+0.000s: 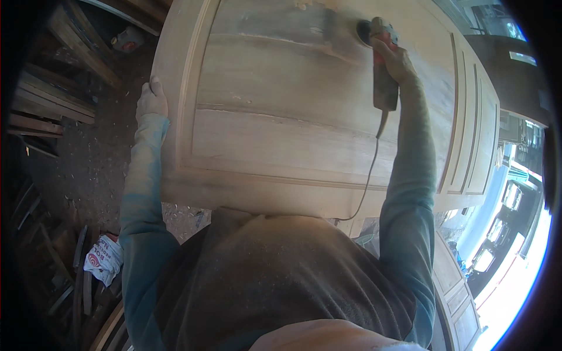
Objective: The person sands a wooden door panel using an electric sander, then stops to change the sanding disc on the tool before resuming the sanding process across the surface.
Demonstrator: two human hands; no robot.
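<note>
Our right hand (401, 63) was closed around the long grey-and-red handheld power tool (385, 88), whose dark round disc (364, 33) stood at the far part of the big pale wooden panelled door (281, 140), which lay flat in front of us. Our left hand (152, 102) was at the left edge of this door; we could not tell if it gripped or only rested. To smooth the surface well, we judged that we needed to keep the disc nearly flat, press lightly and evenly, move along the grain, and stay away from the raised moulding (196, 76). It also seemed wise to keep the thin dark cord (373, 167), which hung toward our body, clear of the disc. The disc's working face was hidden, so we could not confirm its contact. The door's far edge was cut off, and our left fingertips were hard to make out.
</note>
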